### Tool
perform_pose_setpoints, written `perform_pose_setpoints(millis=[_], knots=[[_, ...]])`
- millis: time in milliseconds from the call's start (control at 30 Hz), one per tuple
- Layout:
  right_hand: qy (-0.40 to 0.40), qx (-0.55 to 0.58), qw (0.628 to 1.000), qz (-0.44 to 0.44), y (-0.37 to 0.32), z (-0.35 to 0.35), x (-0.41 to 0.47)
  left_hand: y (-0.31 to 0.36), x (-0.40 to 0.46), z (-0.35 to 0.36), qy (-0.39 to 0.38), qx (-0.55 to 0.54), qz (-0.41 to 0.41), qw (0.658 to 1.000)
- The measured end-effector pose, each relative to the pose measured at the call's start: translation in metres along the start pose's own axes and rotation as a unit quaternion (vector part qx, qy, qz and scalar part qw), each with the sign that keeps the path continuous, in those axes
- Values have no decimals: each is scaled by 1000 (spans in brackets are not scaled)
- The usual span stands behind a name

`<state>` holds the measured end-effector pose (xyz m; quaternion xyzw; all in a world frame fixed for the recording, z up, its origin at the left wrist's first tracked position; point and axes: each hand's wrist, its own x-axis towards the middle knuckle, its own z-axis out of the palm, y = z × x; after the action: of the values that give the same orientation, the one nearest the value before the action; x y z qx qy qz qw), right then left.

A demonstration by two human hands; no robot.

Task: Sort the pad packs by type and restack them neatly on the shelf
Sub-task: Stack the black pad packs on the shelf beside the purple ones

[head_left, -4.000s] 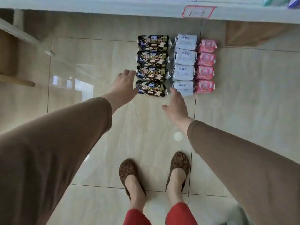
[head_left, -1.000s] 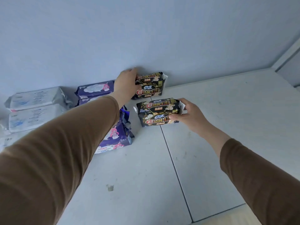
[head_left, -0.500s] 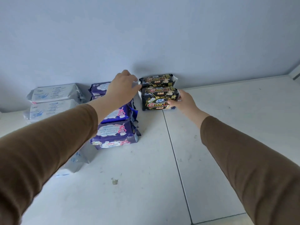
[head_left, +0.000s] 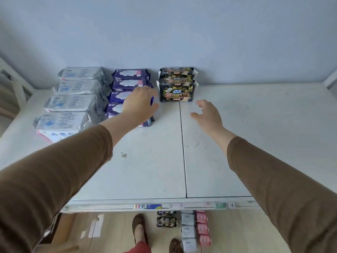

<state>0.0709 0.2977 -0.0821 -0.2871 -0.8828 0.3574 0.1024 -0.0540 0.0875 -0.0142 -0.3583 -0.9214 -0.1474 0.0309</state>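
Two black pad packs [head_left: 176,90] stand one behind the other against the back wall on the white shelf [head_left: 255,136]. To their left runs a row of purple packs [head_left: 130,74], and further left a row of white packs [head_left: 73,103]. My left hand [head_left: 140,105] hovers over the front purple packs, fingers relaxed, holding nothing. My right hand [head_left: 206,114] is empty and loosely spread just in front and to the right of the black packs. Below the shelf edge, black packs [head_left: 166,221], white packs [head_left: 187,232] and pink packs [head_left: 202,229] lie in rows on the floor.
The shelf's front edge [head_left: 164,206] carries small labels. A seam [head_left: 183,148] divides the shelf boards. My feet in brown shoes [head_left: 139,227] stand on the tiled floor. A brown cardboard box [head_left: 62,229] stands at the lower left.
Both hands have let go of the black packs and drawn back toward me. The two black packs now stand by the back wall. The view has pulled back, showing the shelf edge and floor.
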Motion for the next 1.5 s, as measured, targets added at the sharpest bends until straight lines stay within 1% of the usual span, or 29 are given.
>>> perform_pose_setpoints(millis=[233, 433, 567, 700, 767, 867, 933, 1067, 1167, 1300, 1433, 1500], knots=[[-17, -46, 998, -47, 2, -36, -100, 28, -88, 14, -16, -10, 27, 999], [-7, -69, 995, -71, 11, -46, -203, 52, -178, 20, -27, -22, 39, 999], [3, -77, 994, -77, 21, -37, -284, 66, -256, 24, -13, -31, 53, 998], [10, -58, 992, -109, 42, -11, -361, 68, -344, 41, 2, -76, 42, 996], [-4, -61, 992, -112, 59, 8, -392, 65, -386, 61, -17, -91, 29, 995], [-47, -75, 992, -91, 93, 46, -427, 50, -437, 107, -80, -89, 7, 993], [-85, -79, 991, -64, 122, 76, -444, 36, -464, 146, -117, -97, -23, 988], [-156, -70, 985, 5, 188, 144, -462, 10, -508, 238, -186, -113, -83, 973], [-208, -75, 974, 39, 243, 200, -463, -8, -530, 315, -227, -117, -120, 959], [-245, -72, 964, 76, 321, 278, -452, -32, -540, 419, -255, -115, -168, 945], [-264, -67, 958, 89, 390, 357, -429, -57, -528, 516, -247, -98, -190, 945], [-271, -85, 956, 78, 419, 396, -413, -72, -518, 563, -242, -95, -197, 945]])
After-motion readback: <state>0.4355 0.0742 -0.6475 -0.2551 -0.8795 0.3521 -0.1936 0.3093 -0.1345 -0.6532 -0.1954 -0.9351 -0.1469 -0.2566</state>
